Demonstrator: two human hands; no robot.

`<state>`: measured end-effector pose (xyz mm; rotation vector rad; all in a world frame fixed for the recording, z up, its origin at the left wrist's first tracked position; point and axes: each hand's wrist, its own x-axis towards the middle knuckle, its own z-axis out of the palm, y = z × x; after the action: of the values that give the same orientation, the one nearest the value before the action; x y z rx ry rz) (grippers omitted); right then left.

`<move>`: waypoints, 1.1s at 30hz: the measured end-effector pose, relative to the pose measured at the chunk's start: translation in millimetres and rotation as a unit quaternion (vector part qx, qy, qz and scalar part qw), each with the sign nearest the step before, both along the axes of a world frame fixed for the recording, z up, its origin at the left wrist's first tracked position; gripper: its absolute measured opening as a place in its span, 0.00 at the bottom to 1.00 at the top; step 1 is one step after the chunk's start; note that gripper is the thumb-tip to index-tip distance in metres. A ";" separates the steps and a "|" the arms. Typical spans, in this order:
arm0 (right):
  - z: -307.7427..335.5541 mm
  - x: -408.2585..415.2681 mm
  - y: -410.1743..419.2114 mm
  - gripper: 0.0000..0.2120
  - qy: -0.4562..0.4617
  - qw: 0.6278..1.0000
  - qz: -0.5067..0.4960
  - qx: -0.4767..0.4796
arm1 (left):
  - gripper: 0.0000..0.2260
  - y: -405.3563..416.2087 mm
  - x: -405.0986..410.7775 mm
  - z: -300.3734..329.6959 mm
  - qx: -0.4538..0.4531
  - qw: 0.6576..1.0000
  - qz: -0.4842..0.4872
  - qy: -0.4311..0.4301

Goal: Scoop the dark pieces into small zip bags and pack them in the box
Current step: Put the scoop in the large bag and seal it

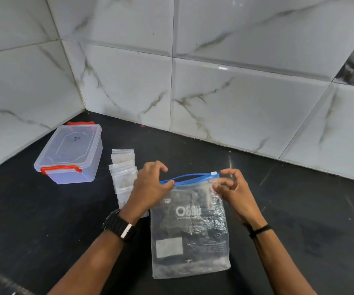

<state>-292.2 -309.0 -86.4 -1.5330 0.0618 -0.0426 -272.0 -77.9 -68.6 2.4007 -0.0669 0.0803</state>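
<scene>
A large clear zip bag [191,231] with a blue slider strip lies on the black counter in front of me, its mouth partly parted. My left hand [150,188] pinches the left end of the blue strip. My right hand [231,188] pinches the bag's top right corner by the white slider. Dark contents show dimly through the plastic; I cannot make out single pieces. A row of small clear zip bags [123,167] lies just left of my left hand, partly hidden by it. The clear lidded box [71,154] with orange clips sits shut at the far left.
White marble tiled walls [235,92] meet in a corner behind the box and close off the back and left of the black counter [299,220]. A black watch sits on my left wrist, a thin black band on my right.
</scene>
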 end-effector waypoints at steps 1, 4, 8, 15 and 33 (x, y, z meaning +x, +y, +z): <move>1.2 0.2 2.1 0.15 0.003 1.000 0.005 -0.002 | 0.16 -7.6 -0.5 3.9 0.037 0.999 -0.020 -0.034; 6.3 -0.5 7.9 0.14 0.003 1.000 0.021 -0.012 | 0.18 -34.9 -0.3 19.4 0.082 0.989 -0.107 -0.055; 14.1 -5.3 13.8 0.10 0.011 1.000 0.011 0.001 | 0.13 -58.7 7.5 32.2 0.047 0.984 -0.165 -0.041; 22.2 -12.2 14.5 0.10 -0.050 0.998 -0.038 0.016 | 0.09 -64.5 11.3 33.4 0.014 0.963 -0.253 -0.096; 32.8 -9.2 21.8 0.05 0.000 0.983 -0.095 0.156 | 0.07 -59.9 6.6 31.7 -0.034 0.963 -0.232 -0.134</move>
<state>-301.4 -287.2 -53.6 -1.2094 0.2063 -0.1774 -265.4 -137.8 -36.9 2.2306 -0.7350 0.1848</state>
